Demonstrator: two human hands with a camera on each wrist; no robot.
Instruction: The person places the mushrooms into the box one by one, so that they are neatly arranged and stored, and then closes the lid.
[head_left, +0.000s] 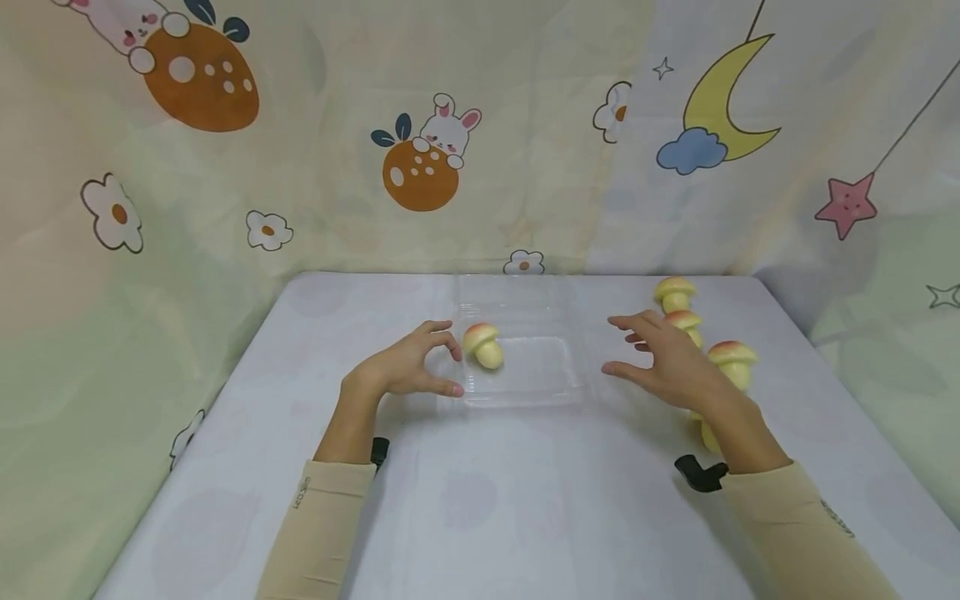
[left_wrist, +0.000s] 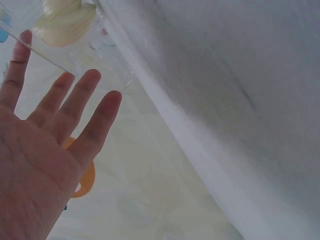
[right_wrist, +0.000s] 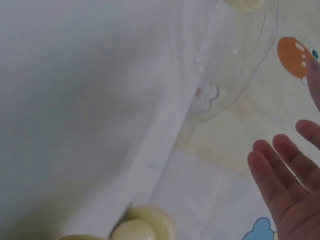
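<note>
A clear plastic box [head_left: 543, 371] stands mid-table with its lid [head_left: 513, 292] raised at the back. One yellow toy mushroom [head_left: 483, 346] with a reddish cap lies in the box's left part. My left hand [head_left: 408, 367] is at the box's left edge, fingers and thumb spread; whether it touches the edge I cannot tell. In the left wrist view, that palm [left_wrist: 40, 165] holds nothing. To the right of the box, my right hand [head_left: 671, 358] hovers with parted fingers, also with nothing in it. Behind and below it are more mushrooms [head_left: 731, 358], some partly hidden by the hand and wrist.
The mushrooms stand in a rough line along the table's right side, the farthest mushroom [head_left: 675, 293] near the back edge. A white cloth [head_left: 465, 508] covers the table. Patterned fabric [head_left: 337, 75] hangs behind and at both sides.
</note>
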